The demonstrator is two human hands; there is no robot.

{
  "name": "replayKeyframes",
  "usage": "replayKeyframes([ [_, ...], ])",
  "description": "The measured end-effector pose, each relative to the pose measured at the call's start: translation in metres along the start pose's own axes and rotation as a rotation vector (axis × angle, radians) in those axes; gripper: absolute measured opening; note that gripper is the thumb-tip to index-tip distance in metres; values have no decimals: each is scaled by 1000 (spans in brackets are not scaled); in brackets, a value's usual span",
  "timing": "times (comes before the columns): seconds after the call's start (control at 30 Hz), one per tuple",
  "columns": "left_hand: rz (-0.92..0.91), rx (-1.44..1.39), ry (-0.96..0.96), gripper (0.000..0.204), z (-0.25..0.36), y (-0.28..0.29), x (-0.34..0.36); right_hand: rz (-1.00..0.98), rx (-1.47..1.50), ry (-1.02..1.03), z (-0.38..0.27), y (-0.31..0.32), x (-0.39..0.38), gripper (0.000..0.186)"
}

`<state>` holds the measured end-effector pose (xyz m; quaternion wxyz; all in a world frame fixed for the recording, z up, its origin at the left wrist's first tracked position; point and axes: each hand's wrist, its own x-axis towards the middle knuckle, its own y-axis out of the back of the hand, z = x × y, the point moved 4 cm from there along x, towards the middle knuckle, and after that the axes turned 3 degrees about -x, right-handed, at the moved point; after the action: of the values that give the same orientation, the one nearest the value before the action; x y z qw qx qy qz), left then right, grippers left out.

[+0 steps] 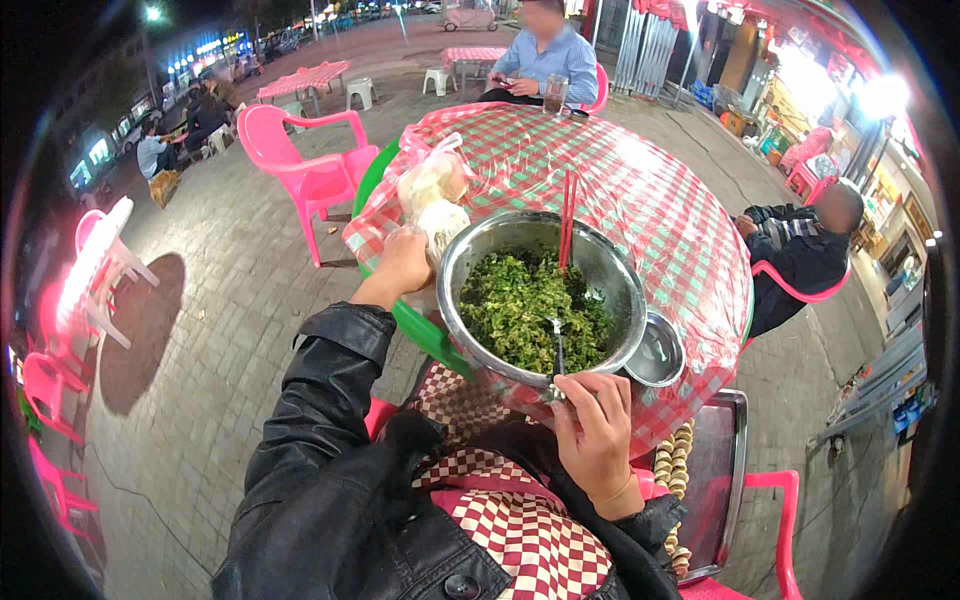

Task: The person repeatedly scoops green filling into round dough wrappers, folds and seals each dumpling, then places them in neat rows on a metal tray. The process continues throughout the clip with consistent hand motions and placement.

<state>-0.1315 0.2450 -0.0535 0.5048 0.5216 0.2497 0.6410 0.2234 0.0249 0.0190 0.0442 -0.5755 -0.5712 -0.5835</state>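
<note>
A large steel bowl [641, 275] of chopped green filling [510, 300] stands at the table's near edge. Red chopsticks [568, 215] rise from the filling, and a dark-handled metal utensil [558, 345] leans over the near rim. My right hand [597, 430] is closed at that handle's end, thumb and forefinger pinched. My left hand [403, 265] is curled against a clear plastic bag [440, 222] of pale, round, dough-like pieces left of the bowl. Its fingertips are partly hidden there. A small steel bowl [660, 350] sits against the big bowl's right side.
The round table wears a plastic-covered checked cloth [660, 190]. At my right, a tray [735, 480] with rows of small dumplings rests on a pink chair [785, 520]. One person [545, 55] sits across, another [800, 240] at the right. A pink chair [305, 160] stands left.
</note>
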Motion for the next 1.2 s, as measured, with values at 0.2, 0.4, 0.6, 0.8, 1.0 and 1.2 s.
replayKeyframes([
  [0.2, 81, -259, 21, 36, 17, 37, -17, 20, 29, -6, 3, 3, -2, 40],
  [0.4, 174, -503, 224, 44, 21, 142, -17, 50, 104, -71, 10, 9, -4, 39],
  [0.6, -296, -1518, 225, 41, 106, 142, 29, 147, 417, -391, 28, 17, 11, 33],
  [0.8, -517, -1313, 133, 32, 188, 94, 41, 166, 1504, -703, 38, -10, 35, 52],
  [1.0, -401, -1058, -29, 35, 235, 79, 23, 288, 1791, -940, 40, -21, 38, 61],
  [1.2, -347, -1146, -91, 29, 262, 75, 1, 336, 1849, -743, 37, -16, 45, 60],
])
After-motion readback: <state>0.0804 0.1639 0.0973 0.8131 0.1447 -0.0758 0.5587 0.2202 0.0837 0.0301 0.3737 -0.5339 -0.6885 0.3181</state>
